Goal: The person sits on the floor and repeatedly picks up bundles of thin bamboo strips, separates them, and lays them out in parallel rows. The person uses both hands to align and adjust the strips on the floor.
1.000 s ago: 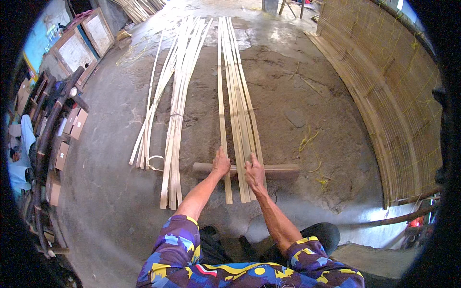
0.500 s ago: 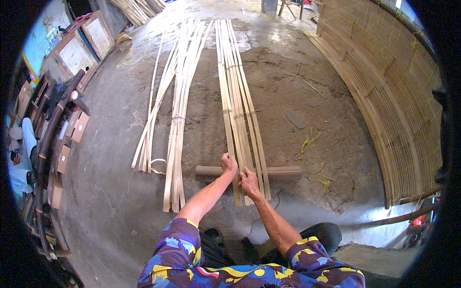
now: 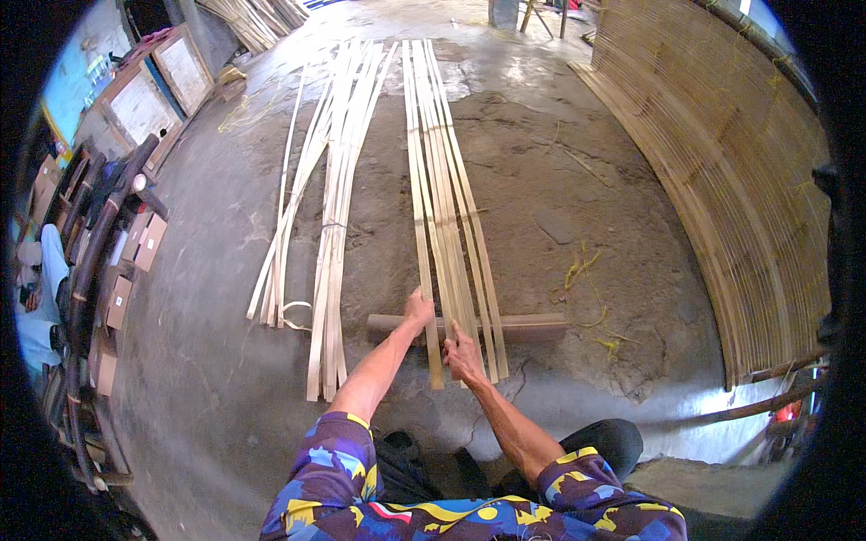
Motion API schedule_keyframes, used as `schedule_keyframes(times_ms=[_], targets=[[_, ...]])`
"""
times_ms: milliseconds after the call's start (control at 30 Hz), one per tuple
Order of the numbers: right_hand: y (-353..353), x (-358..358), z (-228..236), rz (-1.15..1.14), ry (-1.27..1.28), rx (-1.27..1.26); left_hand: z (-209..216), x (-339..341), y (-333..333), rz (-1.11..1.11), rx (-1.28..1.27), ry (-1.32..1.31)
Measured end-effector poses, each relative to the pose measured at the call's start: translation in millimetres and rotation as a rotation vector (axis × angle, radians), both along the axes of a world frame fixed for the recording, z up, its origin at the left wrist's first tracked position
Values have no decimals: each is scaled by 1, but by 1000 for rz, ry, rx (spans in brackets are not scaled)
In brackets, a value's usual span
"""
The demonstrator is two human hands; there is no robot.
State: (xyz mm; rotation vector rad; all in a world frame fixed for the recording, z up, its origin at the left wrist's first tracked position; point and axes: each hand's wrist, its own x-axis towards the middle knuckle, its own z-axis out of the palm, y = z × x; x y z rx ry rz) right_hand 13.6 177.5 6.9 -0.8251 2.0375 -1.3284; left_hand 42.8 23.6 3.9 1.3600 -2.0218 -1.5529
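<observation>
Several long, pale bamboo strips (image 3: pixel 448 194) lie side by side ahead of me, their near ends resting across a brown half-round bamboo piece (image 3: pixel 532 326). My left hand (image 3: pixel 418 309) is closed at the edge of the leftmost strip (image 3: pixel 426 243), with its fingertips partly hidden. A little nearer and to the right, my right hand (image 3: pixel 464 354) has its fingers closed on the near part of a strip beside it. A narrow gap shows between these two strips. To the left lies a second bundle of strips (image 3: pixel 334 261), tied partway along and touched by neither hand.
A large woven bamboo mat (image 3: pixel 713 180) curves up along the right side. Yellow string (image 3: pixel 582 270) lies on the rough floor near it. At left are a dark pole frame (image 3: pixel 108 212), cardboard boxes (image 3: pixel 117 302) and a seated person's light blue clothing (image 3: pixel 41 311).
My left hand has shifted slightly left with the leftmost strip, widening the gap to its neighbour. My right hand has moved slightly down and left.
</observation>
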Motion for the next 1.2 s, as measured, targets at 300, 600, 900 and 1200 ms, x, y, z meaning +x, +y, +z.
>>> schedule_keyframes(times_ms=[300,600,900,1200], targets=[[1,-52,82,-250,212,-207,-9,-1,-4,-113,-38,55],[44,-85,26,-246,320,69,-1,-2,3,-166,-159,17],[63,-80,21,-226,270,121,5,-9,5,-252,-221,-196],[60,-76,16,-323,803,89,38,-15,15,-134,-134,5]])
